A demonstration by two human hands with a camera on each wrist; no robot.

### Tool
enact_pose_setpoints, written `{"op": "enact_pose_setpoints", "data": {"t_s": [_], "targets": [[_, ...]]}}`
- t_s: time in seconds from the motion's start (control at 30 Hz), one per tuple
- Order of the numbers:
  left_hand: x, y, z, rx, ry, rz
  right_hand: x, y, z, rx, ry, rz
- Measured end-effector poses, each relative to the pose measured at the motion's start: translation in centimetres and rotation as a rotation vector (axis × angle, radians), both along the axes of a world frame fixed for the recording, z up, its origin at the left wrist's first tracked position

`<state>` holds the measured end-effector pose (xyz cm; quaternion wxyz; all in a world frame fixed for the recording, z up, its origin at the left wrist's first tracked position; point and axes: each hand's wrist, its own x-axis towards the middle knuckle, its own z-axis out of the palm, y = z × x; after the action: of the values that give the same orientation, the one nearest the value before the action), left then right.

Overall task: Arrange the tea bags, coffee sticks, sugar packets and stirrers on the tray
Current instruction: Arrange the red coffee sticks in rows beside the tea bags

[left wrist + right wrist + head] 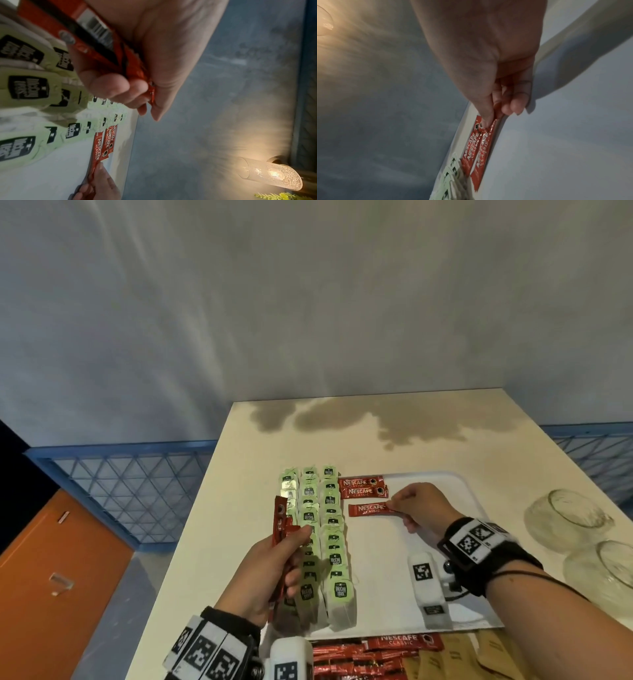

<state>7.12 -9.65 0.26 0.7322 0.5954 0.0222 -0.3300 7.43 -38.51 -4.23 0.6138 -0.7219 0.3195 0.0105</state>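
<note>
A white tray [442,484] lies on the cream table. Three rows of green tea bags [330,529] fill its left side. Two red coffee sticks [363,487] lie side by side at the tray's far edge, right of the tea bags. My right hand [399,506] pinches the right end of a third coffee stick [368,509] just below them, low over the tray; the same stick [482,155] shows in the right wrist view. My left hand [291,546] grips a bunch of coffee sticks [279,529] over the tea bags, seen close as coffee sticks [96,39].
A heap of loose red coffee sticks [363,659] and brown packets [479,652] lies at the table's near edge. Two clear glasses [568,518] lie on their sides right of the tray. A lit wall lamp [272,174] shows in the left wrist view.
</note>
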Motion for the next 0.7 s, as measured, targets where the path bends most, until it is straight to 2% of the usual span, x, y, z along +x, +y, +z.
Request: {"op": "enact_pose_setpoints", "data": {"t_s": [0.37,0.57,0.63,0.7], "targets": [[0.4,0.5,-0.4,0.050,0.053,-0.050,3.4,-0.2,-1.4,-0.032,-0.025,-0.041],[-0.7,0.3,1.2,0.015,0.066,-0.141,2.0,0.8,0.8,0.076,-0.051,-0.052],[-0.9,0.2,1.5,0.016,0.058,-0.198,0.3,2.2,3.2,-0.005,-0.092,0.024],[-1.3,0.1,1.9,0.014,0.056,-0.251,-1.5,3.9,5.5,-0.140,-0.143,0.242]]}}
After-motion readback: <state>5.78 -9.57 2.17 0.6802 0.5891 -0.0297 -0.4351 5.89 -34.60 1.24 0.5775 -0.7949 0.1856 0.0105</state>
